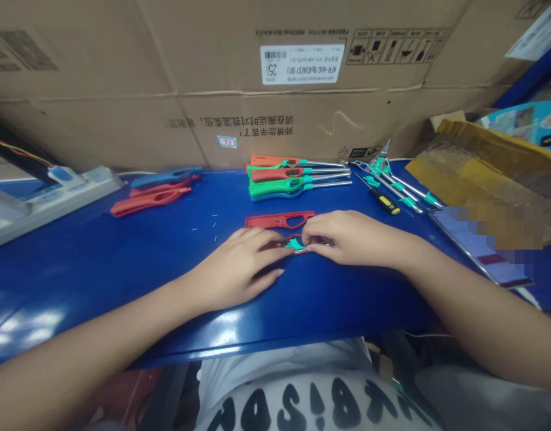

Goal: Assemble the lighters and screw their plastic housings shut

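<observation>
On the blue table [100,263] both my hands meet over a red lighter handle half with a green trigger piece [297,244] in it. My left hand [239,266] rests palm down, its fingertips pressing the left part of that piece. My right hand [347,238] pinches it at the green trigger. Just behind lies another red handle shell [279,221], empty. Most of the held piece is hidden under my fingers.
A stack of assembled long lighters [297,175] in orange, red, green and blue lies at the back. Loose shells [154,194] lie back left, metal tube inserts and a yellow-handled screwdriver [385,202] back right. Small screws [212,226] are scattered mid-table. Cardboard boxes [212,84] wall the rear.
</observation>
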Motion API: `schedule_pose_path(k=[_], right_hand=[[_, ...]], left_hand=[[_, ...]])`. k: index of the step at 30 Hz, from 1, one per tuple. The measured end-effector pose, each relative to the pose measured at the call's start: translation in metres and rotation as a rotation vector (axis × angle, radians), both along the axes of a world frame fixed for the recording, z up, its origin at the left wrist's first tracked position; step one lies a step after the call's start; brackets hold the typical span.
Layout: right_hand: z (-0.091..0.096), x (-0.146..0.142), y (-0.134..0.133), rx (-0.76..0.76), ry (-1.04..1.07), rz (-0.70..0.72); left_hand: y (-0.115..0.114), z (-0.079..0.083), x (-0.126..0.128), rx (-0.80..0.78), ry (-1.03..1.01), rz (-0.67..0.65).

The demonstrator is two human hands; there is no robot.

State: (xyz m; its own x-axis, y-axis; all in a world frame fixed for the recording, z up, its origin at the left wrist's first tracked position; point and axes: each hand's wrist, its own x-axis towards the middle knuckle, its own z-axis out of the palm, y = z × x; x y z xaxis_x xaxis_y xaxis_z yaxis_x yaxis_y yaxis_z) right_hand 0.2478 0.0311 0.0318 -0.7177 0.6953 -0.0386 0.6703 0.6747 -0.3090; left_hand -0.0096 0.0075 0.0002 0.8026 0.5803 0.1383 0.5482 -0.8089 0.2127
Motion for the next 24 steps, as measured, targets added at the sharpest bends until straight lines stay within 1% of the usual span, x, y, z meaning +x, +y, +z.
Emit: schedule_pose_path(k=[5,6,8,11,13,15,17,19,21,23,24], right_hand=[[-0.004,0.001,0.003,-0.007,0.067,0.006],[-0.006,0.002,0.005,0.017,0.097,0.002],[-0.012,0.004,0.012,0.113,0.152,-0.011],[-0.024,0.008,0.023,0.250,0.154,-0.031],[-0.030,0.009,0.028,0.281,0.127,-0.040],[-0.032,0.009,0.029,0.273,0.111,-0.044],[-0.030,0.007,0.026,0.237,0.141,-0.056],[-0.027,0.003,0.022,0.153,0.245,-0.098],[-0.022,-0.002,0.017,0.013,0.409,-0.182],[-0.018,-0.006,0.015,-0.178,0.578,-0.276],[-0.016,-0.007,0.014,-0.277,0.643,-0.320]], left_hand=[[0.001,-0.002,-0.001,0.009,-0.018,-0.011],[0.002,-0.003,-0.001,0.013,-0.025,-0.013],[0.003,-0.006,-0.002,0.020,-0.048,-0.018],[0.005,-0.009,-0.003,0.028,-0.097,-0.035],[0.004,-0.008,-0.002,0.038,-0.129,-0.039],[0.003,-0.006,-0.002,0.062,-0.159,-0.028],[0.003,-0.002,-0.002,0.106,-0.207,-0.014],[0.006,0.002,-0.003,0.169,-0.251,-0.002],[0.011,0.005,-0.006,0.247,-0.253,0.023],[0.019,0.007,-0.010,0.333,-0.236,0.080],[0.022,0.007,-0.013,0.356,-0.232,0.087]])
